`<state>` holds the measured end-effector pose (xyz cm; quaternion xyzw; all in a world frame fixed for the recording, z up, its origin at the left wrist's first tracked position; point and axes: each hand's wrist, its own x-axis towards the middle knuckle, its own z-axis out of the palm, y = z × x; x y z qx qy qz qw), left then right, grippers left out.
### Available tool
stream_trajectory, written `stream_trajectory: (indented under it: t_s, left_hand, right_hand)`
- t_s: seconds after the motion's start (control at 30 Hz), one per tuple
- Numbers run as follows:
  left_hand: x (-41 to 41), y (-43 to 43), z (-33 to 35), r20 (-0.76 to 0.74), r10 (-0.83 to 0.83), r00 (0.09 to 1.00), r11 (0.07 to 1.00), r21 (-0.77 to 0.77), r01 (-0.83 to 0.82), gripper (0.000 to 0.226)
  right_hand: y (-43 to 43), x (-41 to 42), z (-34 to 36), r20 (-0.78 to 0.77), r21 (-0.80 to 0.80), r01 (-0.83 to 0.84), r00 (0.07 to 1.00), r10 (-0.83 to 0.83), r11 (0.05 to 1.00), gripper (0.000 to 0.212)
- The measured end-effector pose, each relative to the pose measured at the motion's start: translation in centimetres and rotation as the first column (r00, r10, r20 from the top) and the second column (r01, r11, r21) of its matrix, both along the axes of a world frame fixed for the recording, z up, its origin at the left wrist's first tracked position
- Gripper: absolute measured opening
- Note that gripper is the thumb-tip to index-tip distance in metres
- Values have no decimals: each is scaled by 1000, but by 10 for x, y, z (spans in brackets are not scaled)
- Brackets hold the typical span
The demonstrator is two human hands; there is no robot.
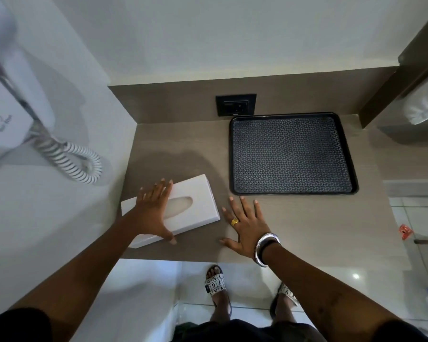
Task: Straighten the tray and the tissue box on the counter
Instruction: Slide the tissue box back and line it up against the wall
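A white tissue box (195, 201) lies skewed on the brown counter (307, 218) near its front left corner, with its long side running diagonally. My left hand (153, 211) lies flat over the box's left half, fingers spread across the far edge and thumb against its near side. My right hand (245, 228) rests palm down on the counter just right of the box, fingers apart and empty, with a ring and bangles on the wrist. A black patterned tray (292, 154) sits at the back right, its edges roughly parallel to the wall.
A black wall socket (235, 104) sits just behind the tray. A white wall-mounted hair dryer (8, 119) with a coiled cord (84, 164) hangs at the left. The counter's front edge is right below my hands, with my sandalled feet on the tiled floor.
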<state>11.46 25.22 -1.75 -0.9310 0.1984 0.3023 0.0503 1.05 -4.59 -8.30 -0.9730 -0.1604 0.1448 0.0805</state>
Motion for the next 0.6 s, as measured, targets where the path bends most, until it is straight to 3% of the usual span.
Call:
stream_trajectory:
  t_s: [0.2,0.33,0.47,0.6]
  left_hand:
    - [-3,4,-7,142,29,989,992,-126,-11,152]
    - [9,1,-7,204,238,950,961,-190,-200,144]
    - [41,-6,2,256,505,824,857,-260,-445,142]
    - [87,-14,13,270,728,630,685,-340,-644,137]
  right_hand:
    - [7,1,-2,1,-43,20,1000,-20,999,92]
    - [8,1,-2,5,-51,28,1000,-27,998,92]
    - [7,0,-4,16,-39,29,999,-28,999,89]
    - [8,2,-8,16,-32,29,999,-28,999,88]
